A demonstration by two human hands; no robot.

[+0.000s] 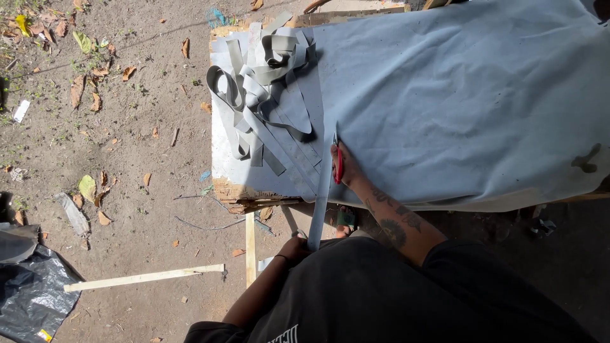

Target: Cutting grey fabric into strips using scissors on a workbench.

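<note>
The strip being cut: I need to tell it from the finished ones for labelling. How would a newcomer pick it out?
Start at the large pale grey sheet draped over the wooden table. Along its left edge, the right hand works red-handled scissors. The long narrow grey strip runs from the scissors down off the table to the left hand; unlike the tangled pile of cut grey strips, it is pulled straight.

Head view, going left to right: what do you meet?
Black plastic sheet on the ground → pale wooden slat → pile of cut grey strips → red-handled scissors in the right hand → broad grey sheet over the bench.
</note>
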